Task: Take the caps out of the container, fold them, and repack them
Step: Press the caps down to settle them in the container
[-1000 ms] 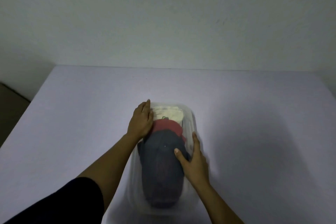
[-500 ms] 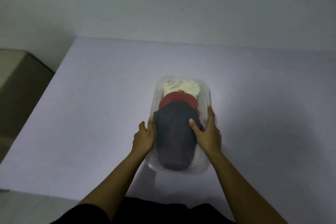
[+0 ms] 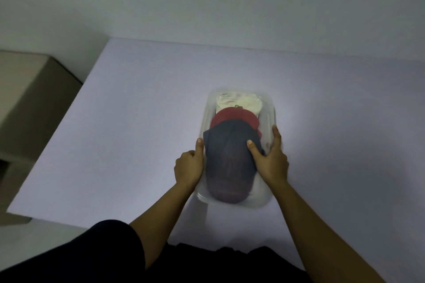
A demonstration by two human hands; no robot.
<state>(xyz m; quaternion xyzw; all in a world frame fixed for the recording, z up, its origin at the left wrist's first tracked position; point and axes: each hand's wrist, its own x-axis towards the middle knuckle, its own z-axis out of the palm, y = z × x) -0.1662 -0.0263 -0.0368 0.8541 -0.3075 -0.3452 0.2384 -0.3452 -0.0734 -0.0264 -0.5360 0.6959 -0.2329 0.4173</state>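
A clear plastic container [image 3: 269, 108] stands on the pale table, long axis pointing away from me. Three caps lie in it, overlapping: a cream cap [image 3: 239, 100] at the far end, a red cap [image 3: 234, 117] in the middle, and a dark navy cap [image 3: 230, 163] on top at the near end. My left hand [image 3: 188, 167] grips the container's left wall, thumb up along the rim, fingers curled outside. My right hand [image 3: 273, 163] holds the right wall, thumb pressing on the navy cap, fingers outside the wall.
The lilac-white table [image 3: 138, 122] reaches back to a plain wall. Its left edge drops to a beige piece of furniture [image 3: 27, 89]. My dark-clothed body fills the bottom of the view.
My left hand came back from the container's far left corner to its near left wall. The right hand stays on the right wall. My view has risen and tipped down.
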